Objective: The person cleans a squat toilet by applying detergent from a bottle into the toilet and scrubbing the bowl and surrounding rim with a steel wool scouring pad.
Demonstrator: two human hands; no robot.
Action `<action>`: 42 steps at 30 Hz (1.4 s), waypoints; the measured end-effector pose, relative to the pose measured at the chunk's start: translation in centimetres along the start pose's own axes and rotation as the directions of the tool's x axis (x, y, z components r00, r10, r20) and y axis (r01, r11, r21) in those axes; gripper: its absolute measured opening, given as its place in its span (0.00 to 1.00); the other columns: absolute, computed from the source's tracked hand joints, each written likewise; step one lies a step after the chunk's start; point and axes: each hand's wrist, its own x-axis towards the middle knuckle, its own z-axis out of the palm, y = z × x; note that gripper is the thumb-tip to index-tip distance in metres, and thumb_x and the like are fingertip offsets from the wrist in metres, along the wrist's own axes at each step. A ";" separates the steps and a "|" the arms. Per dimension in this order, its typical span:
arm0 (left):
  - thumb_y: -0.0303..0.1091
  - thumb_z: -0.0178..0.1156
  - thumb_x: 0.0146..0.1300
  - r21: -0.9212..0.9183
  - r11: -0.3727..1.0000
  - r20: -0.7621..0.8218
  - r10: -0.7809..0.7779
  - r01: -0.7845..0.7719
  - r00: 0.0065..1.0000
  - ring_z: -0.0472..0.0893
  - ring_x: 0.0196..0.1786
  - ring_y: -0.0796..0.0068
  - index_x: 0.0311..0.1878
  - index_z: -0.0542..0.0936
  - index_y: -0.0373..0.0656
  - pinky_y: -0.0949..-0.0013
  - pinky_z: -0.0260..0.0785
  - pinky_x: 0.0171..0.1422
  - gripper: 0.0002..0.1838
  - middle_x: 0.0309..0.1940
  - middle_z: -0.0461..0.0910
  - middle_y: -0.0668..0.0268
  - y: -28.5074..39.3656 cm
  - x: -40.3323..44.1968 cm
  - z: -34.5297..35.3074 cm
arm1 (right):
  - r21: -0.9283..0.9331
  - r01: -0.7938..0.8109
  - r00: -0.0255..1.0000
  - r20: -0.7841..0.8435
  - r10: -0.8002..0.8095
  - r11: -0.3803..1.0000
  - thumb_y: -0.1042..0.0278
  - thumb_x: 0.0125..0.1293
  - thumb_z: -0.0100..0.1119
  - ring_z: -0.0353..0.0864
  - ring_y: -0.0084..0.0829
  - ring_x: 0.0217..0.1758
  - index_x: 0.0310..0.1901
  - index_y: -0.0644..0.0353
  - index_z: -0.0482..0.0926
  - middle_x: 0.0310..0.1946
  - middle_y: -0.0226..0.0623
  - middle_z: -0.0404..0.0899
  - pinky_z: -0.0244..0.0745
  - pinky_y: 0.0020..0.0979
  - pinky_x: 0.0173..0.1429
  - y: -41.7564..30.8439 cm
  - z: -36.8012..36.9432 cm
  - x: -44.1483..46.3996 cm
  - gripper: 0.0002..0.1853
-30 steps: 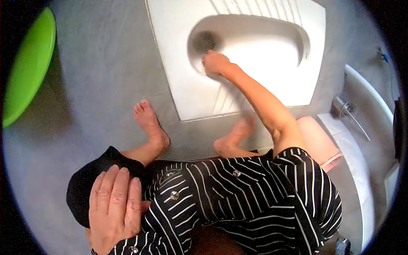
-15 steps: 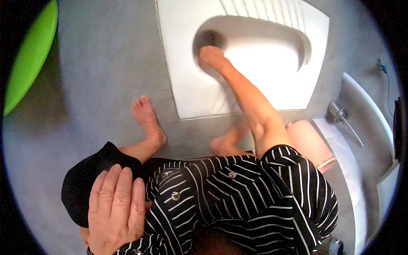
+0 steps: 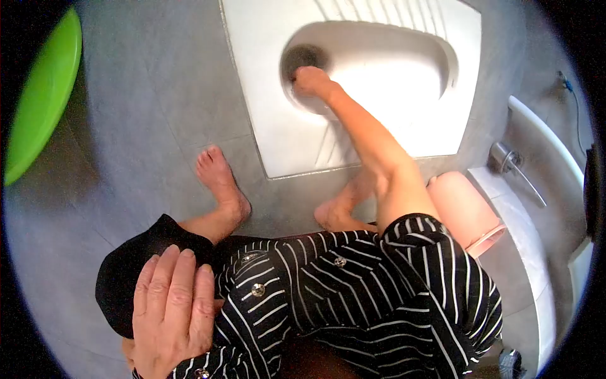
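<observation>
My left hand (image 3: 169,316) rests flat on my bent knee in black cloth (image 3: 120,281), its fingers stretched out and holding nothing. With the arm reaching forward, my right hand (image 3: 311,82) is down in the bowl of a white squat toilet (image 3: 268,136). Its fingers are curled closed beside a dark round patch (image 3: 303,57) at the bowl's left end, which looks like the drain opening. Whatever those fingers hold, if anything, is hidden beneath the hand.
A bright green basin (image 3: 44,88) is at the left edge. To the right, a pink bucket (image 3: 464,205) lies tilted near my right arm. Beyond it are a metal holder (image 3: 503,156) with a thin handle and a curved white rim (image 3: 546,142). My bare feet stand on grey tile floor (image 3: 151,120).
The whole view has shifted slightly. My right hand stays closed at the left end of the toilet bowl, and my left hand stays on the knee.
</observation>
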 end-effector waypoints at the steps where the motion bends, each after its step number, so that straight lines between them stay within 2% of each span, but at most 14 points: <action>1: 0.33 0.59 0.57 -0.010 1.000 -0.005 0.008 -0.008 1.000 0.76 0.56 0.46 0.51 0.75 0.30 0.45 0.68 0.61 0.20 0.52 0.75 0.45 -0.2 -0.1 0.2 | 0.042 0.101 0.995 -0.004 -0.101 0.994 0.67 0.57 0.53 0.82 0.47 0.46 0.39 0.59 0.85 0.40 0.48 0.83 0.77 0.41 0.52 0.9 -0.1 -0.9 0.13; 10: 0.34 0.60 0.54 0.079 0.997 0.049 0.012 -0.016 0.999 0.76 0.55 0.46 0.50 0.76 0.30 0.45 0.69 0.59 0.22 0.51 0.75 0.45 1.0 -0.2 0.4 | 0.342 0.095 0.982 -0.187 -0.031 0.935 0.68 0.60 0.48 0.80 0.54 0.42 0.37 0.68 0.80 0.38 0.57 0.80 0.76 0.50 0.47 -1.1 0.5 -0.9 0.13; 13: 0.33 0.60 0.54 0.114 0.993 0.085 0.012 -0.022 0.996 0.76 0.55 0.46 0.50 0.76 0.30 0.47 0.69 0.60 0.21 0.52 0.74 0.46 1.9 0.4 -0.2 | 0.999 0.023 0.961 -0.032 0.274 0.038 0.68 0.65 0.45 0.80 0.48 0.42 0.39 0.66 0.77 0.40 0.49 0.80 0.78 0.50 0.43 -2.7 -0.9 2.5 0.12; 16: 0.34 0.60 0.53 0.135 0.990 0.115 0.017 -0.032 0.993 0.75 0.56 0.48 0.50 0.76 0.30 0.48 0.68 0.61 0.22 0.52 0.74 0.47 2.1 0.7 -0.2 | 0.283 0.318 0.909 0.178 0.376 -0.905 0.71 0.69 0.41 0.75 0.42 0.42 0.45 0.64 0.75 0.42 0.43 0.76 0.79 0.46 0.44 0.0 -0.9 3.5 0.12; 18: 0.33 0.61 0.51 0.123 0.992 0.116 0.013 -0.027 0.993 0.75 0.57 0.48 0.51 0.76 0.31 0.48 0.68 0.61 0.23 0.52 0.74 0.48 2.0 1.1 -0.5 | 0.467 0.464 0.825 0.083 0.559 -0.753 0.72 0.68 0.42 0.73 0.40 0.45 0.49 0.63 0.74 0.46 0.42 0.74 0.78 0.42 0.46 0.0 1.3 4.1 0.13; 20: 0.33 0.62 0.50 0.124 0.992 0.133 -0.016 0.000 0.991 0.74 0.57 0.48 0.51 0.76 0.31 0.48 0.67 0.61 0.24 0.53 0.74 0.48 2.7 1.3 -1.0 | -0.036 0.509 0.826 0.301 0.477 -0.860 0.73 0.64 0.47 0.72 0.35 0.50 0.53 0.64 0.73 0.51 0.41 0.74 0.74 0.36 0.52 -2.3 -3.0 0.2 0.16; 23: 0.33 0.63 0.49 0.115 0.993 0.147 -0.012 -0.005 0.989 0.74 0.57 0.48 0.52 0.76 0.32 0.48 0.67 0.62 0.25 0.54 0.73 0.49 2.6 1.2 -0.7 | 0.678 0.375 0.725 0.210 0.656 -0.632 0.74 0.62 0.48 0.73 0.37 0.51 0.52 0.64 0.76 0.48 0.42 0.77 0.70 0.36 0.57 -4.2 -1.2 2.8 0.17; 25: 0.34 0.64 0.49 0.112 0.994 0.128 -0.035 0.021 0.991 0.74 0.57 0.48 0.53 0.75 0.33 0.48 0.67 0.62 0.26 0.54 0.73 0.49 2.5 0.9 -0.1 | 0.894 0.090 0.848 -0.300 0.437 0.439 0.79 0.56 0.44 0.77 0.47 0.51 0.49 0.60 0.80 0.47 0.52 0.81 0.69 0.38 0.59 -3.1 2.8 3.8 0.20; 28: 0.35 0.64 0.49 0.108 0.994 0.121 -0.017 0.003 0.993 0.75 0.56 0.48 0.53 0.74 0.33 0.47 0.67 0.61 0.27 0.53 0.74 0.49 2.3 1.2 -0.7 | 0.475 0.211 0.958 -0.274 -0.084 0.854 0.77 0.54 0.48 0.78 0.45 0.51 0.44 0.61 0.82 0.44 0.50 0.81 0.71 0.40 0.57 -1.3 0.3 -1.8 0.18; 30: 0.35 0.65 0.49 0.123 0.992 0.099 0.000 -0.012 0.995 0.75 0.56 0.47 0.54 0.74 0.33 0.47 0.68 0.60 0.28 0.53 0.74 0.49 1.9 1.5 -1.3 | 0.169 0.204 0.979 -0.040 -0.200 0.964 0.74 0.53 0.51 0.78 0.45 0.49 0.43 0.58 0.83 0.44 0.45 0.81 0.73 0.44 0.52 -0.7 -2.3 -3.7 0.16; 33: 0.35 0.65 0.49 0.154 0.988 0.065 -0.004 -0.006 0.998 0.75 0.56 0.47 0.54 0.74 0.33 0.47 0.68 0.60 0.28 0.53 0.74 0.49 2.0 1.4 -1.3 | -0.515 0.227 0.876 -0.262 -0.404 0.827 0.72 0.53 0.55 0.77 0.43 0.44 0.41 0.50 0.83 0.45 0.37 0.78 0.74 0.44 0.43 1.9 -1.8 -5.7 0.14; 37: 0.35 0.65 0.48 0.092 0.995 0.067 -0.033 0.027 0.997 0.75 0.56 0.47 0.52 0.74 0.33 0.47 0.68 0.60 0.27 0.53 0.74 0.49 1.9 0.9 -0.5 | -0.360 0.044 0.511 -0.793 -0.330 0.932 0.72 0.56 0.53 0.76 0.38 0.39 0.42 0.43 0.81 0.43 0.30 0.76 0.72 0.40 0.36 8.0 -3.4 -3.1 0.14; 39: 0.35 0.65 0.49 0.114 0.993 0.076 -0.044 0.035 0.996 0.75 0.56 0.47 0.52 0.74 0.33 0.47 0.68 0.60 0.27 0.53 0.74 0.49 1.8 0.6 -0.2 | -0.157 -0.228 0.473 -0.881 -0.032 0.961 0.70 0.57 0.53 0.76 0.37 0.37 0.46 0.43 0.79 0.43 0.28 0.76 0.72 0.41 0.35 8.5 -4.9 -3.6 0.15; 42: 0.35 0.65 0.49 0.123 0.992 0.066 -0.030 0.022 0.997 0.75 0.56 0.48 0.52 0.74 0.33 0.48 0.68 0.60 0.26 0.53 0.74 0.49 1.9 0.9 -0.4 | -0.242 -0.124 0.536 -0.832 -0.140 0.962 0.71 0.57 0.52 0.76 0.39 0.39 0.46 0.44 0.78 0.44 0.32 0.75 0.73 0.41 0.38 5.6 -3.1 -1.5 0.16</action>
